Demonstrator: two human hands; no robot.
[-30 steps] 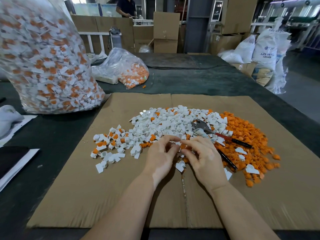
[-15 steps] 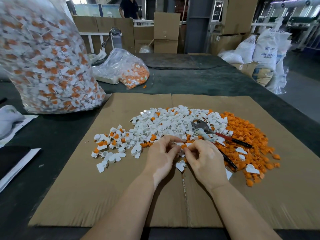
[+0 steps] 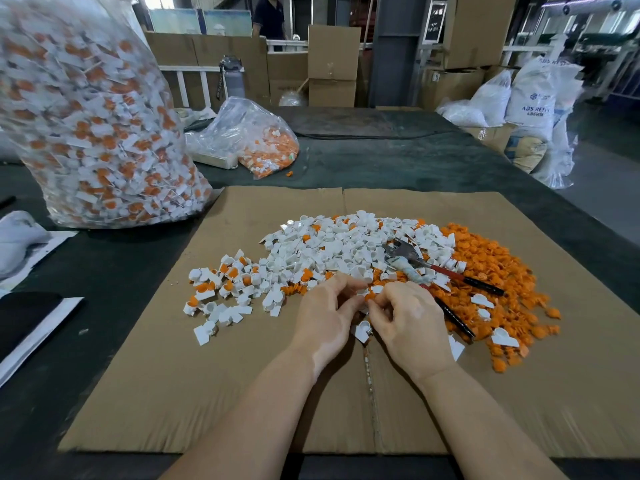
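Head view: left grip point(image 3: 323, 317) and right grip point(image 3: 410, 323) both pinch one white-orange cap point(image 3: 373, 292) between their fingertips, just above the cardboard point(image 3: 242, 393).

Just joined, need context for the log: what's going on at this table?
A person works over a cardboard sheet. The left hand and right hand pinch one small white and orange part at the near edge of the white pile. Loose orange pieces lie heaped to the right, red-handled pliers rest untouched across the piles, and a clear bag of white and orange parts stands at far left.
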